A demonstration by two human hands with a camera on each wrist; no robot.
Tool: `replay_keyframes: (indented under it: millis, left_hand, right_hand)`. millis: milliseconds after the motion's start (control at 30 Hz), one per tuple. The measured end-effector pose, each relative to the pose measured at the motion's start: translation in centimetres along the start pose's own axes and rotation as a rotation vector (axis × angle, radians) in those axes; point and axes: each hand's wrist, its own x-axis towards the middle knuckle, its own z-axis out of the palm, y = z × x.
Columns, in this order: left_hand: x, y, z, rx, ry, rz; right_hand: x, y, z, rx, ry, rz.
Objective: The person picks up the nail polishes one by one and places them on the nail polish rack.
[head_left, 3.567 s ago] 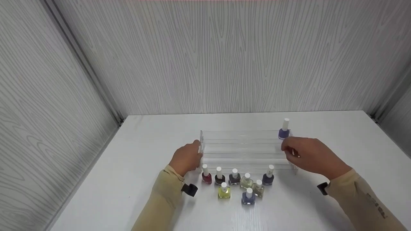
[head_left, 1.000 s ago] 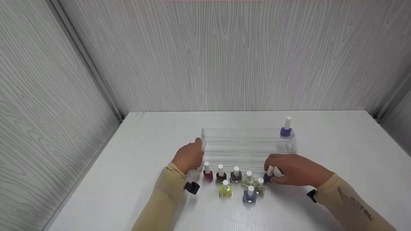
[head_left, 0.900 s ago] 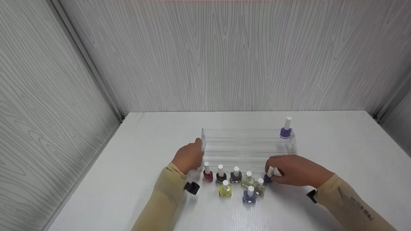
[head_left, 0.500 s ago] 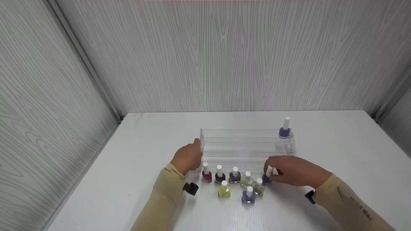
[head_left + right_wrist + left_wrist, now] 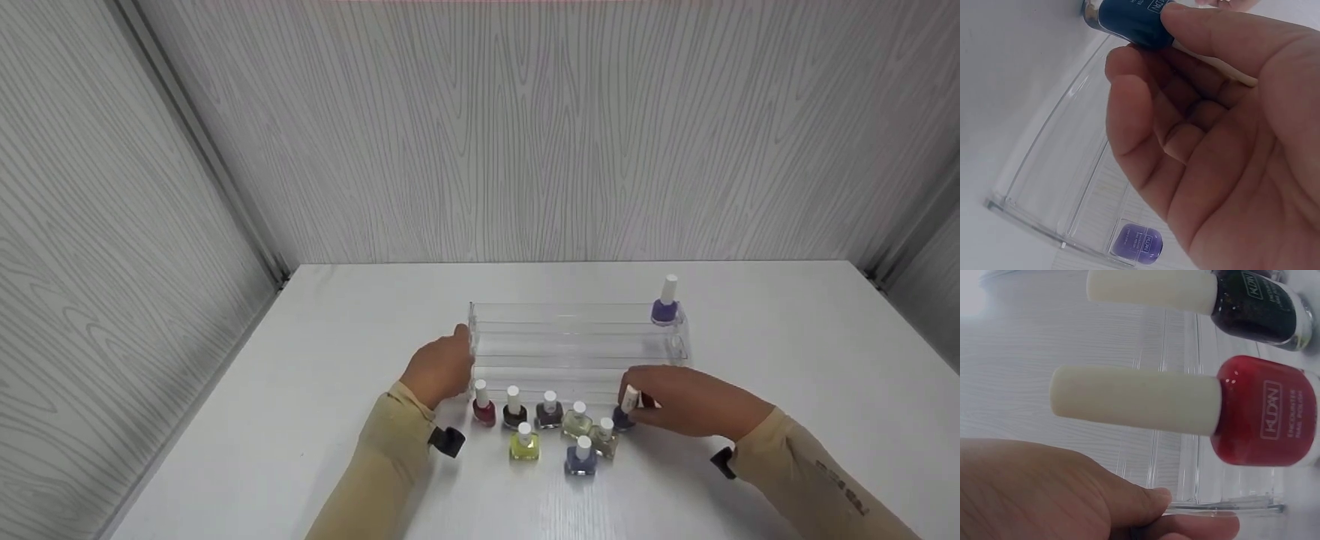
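A clear tiered rack (image 5: 574, 349) stands on the white table. My left hand (image 5: 439, 367) pinches its left end wall; in the left wrist view the thumb lies on one side of the panel and fingers on the other. My right hand (image 5: 694, 401) is at the front right corner, thumb and fingers pinching a dark blue nail polish bottle (image 5: 1134, 22) with a white cap. A purple nail polish bottle (image 5: 664, 310) stands on the top tier, far right. Before the rack are a red nail polish (image 5: 1266, 410) and a black nail polish (image 5: 1255, 309), both white-capped.
More nail polish bottles stand along the rack's front: a dark grey one (image 5: 549, 414), a pale green one (image 5: 577, 424), a gold one (image 5: 603, 442), a yellow one (image 5: 524, 446) and a grey-blue one (image 5: 580, 461). Grey wood-grain panels (image 5: 562, 135) enclose the table (image 5: 360, 315).
My right hand has moved from the rack's right end, below the purple bottle, down and left to the dark blue bottle, which it now pinches. My left hand has stayed on the rack.
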Motion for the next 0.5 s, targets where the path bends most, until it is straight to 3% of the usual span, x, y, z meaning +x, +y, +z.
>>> replay_keyframes:
  millis: [500]
  left_hand:
    - [0.23, -0.05, 0.18, 0.000, 0.016, 0.022]
  right_hand:
    - [-0.04, 0.22, -0.03, 0.021, -0.005, 0.007]
